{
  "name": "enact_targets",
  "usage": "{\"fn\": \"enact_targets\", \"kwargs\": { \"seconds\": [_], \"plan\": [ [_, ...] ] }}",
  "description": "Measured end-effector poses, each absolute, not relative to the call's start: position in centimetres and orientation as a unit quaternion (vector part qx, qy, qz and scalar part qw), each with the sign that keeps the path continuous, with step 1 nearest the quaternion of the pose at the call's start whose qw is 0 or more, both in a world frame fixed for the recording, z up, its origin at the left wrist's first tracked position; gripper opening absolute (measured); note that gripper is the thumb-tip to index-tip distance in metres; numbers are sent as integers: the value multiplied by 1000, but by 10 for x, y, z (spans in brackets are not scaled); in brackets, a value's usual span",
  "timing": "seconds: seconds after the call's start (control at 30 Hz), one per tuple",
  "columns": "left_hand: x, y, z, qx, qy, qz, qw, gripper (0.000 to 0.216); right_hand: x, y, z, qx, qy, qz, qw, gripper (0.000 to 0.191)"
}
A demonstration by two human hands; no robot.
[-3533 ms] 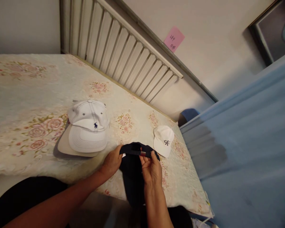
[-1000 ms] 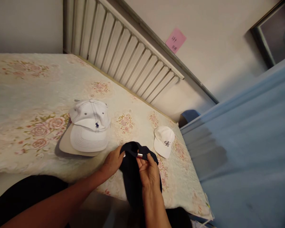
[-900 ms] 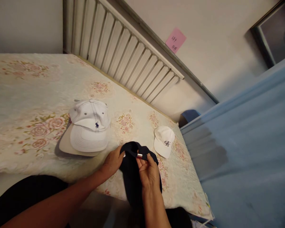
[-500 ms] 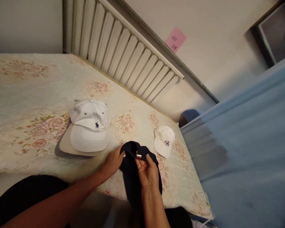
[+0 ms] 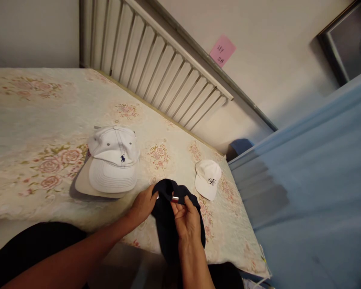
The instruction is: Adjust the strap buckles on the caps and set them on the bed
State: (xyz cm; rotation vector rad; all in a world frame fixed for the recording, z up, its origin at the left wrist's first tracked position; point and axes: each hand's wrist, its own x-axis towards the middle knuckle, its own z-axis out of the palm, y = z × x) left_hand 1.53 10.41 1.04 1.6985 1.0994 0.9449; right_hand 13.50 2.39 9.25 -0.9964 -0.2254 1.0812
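A dark navy baseball cap (image 5: 165, 224) is between my two hands at the near edge of the bed, its back strap with a shiny metal buckle (image 5: 175, 199) turned up. My left hand (image 5: 145, 204) pinches the cap's edge on the left. With thumb and fingers my right hand (image 5: 187, 216) grips the strap just right of the buckle. To the left lies a white cap (image 5: 116, 160) with a small dark blue emblem, resting on a beige cap whose brim (image 5: 86, 180) shows beneath. Another white cap (image 5: 209, 178) with black letters lies to the right.
The bed (image 5: 78, 108) has a floral cover. Behind it runs a white radiator (image 5: 156, 60) along the wall, with a pink note (image 5: 222, 50) above. A blue curtain (image 5: 313, 180) hangs on the right. My dark-clothed knees are at the bottom.
My right hand has shifted very slightly left along with the buckle. The left hand and the other caps stay where they were.
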Motion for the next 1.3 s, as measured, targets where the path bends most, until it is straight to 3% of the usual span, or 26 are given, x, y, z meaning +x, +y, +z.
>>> {"fn": "enact_targets", "kwargs": {
  "seconds": [0.47, 0.63, 0.77, 0.87, 0.97, 1.13, 1.3],
  "plan": [
    [17, 99, 16, 675, 450, 394, 432, 39, 131, 25, 94, -453, -124, 488, 736, 21],
    [13, 91, 25, 652, 454, 516, 321, 40, 137, 29, 95, -447, -106, 484, 745, 18],
    [4, 79, 41, 685, 389, 563, 250, 16, 140, 34, 96, -447, -97, 469, 755, 12],
    [3, 65, 47, 770, 262, 486, 320, 16, 138, 36, 95, -452, -96, 461, 757, 10],
    [10, 54, 46, 756, 195, 421, 462, 19, 134, 38, 93, -460, -108, 455, 755, 12],
    [26, 56, 41, 529, 231, 359, 733, 22, 125, 39, 88, -495, -158, 427, 740, 22],
    [24, 68, 45, 364, 224, 358, 830, 25, 120, 33, 87, -550, -194, 423, 694, 33]
  ]
}}
